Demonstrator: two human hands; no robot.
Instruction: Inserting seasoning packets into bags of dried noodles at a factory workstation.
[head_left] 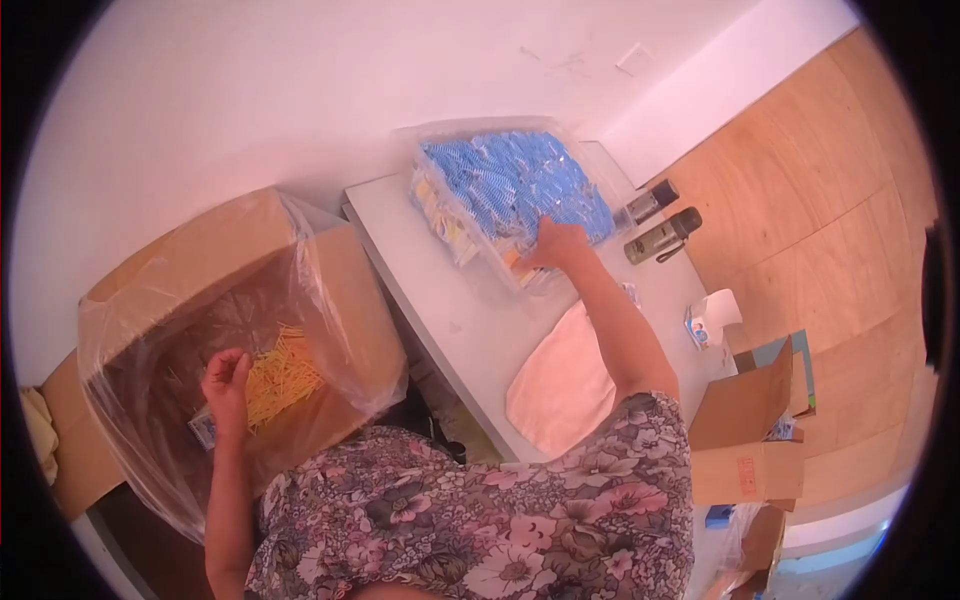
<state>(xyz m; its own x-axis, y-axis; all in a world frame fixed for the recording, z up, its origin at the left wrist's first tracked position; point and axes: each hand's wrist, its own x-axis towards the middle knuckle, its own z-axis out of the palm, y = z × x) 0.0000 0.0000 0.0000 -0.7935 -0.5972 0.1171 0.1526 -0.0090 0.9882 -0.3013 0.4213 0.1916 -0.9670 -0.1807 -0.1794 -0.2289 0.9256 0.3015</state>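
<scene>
My left hand (228, 385) hovers over a large cardboard box (190, 245) with a clear plastic liner, its fingers curled in; what they hold, if anything, I cannot make out. Beneath it in the box lies a heap of thin yellow sticks (285, 375). A small clear packet (203, 428) shows beside my left wrist. On the table, my right hand (560, 245) reaches into the near side of a clear plastic bin (480, 262), touching its contents. Blue-and-white patterned packets (520, 175) fill the bin. The right fingertips are partly hidden among them.
A pink cloth (560, 385) lies on the white table (420, 270) below my right forearm. At the table's right edge are a dark green bottle (662, 237) and a dark-capped container (653, 202). An open cardboard carton (745, 410) and a white roll (716, 312) are farther right.
</scene>
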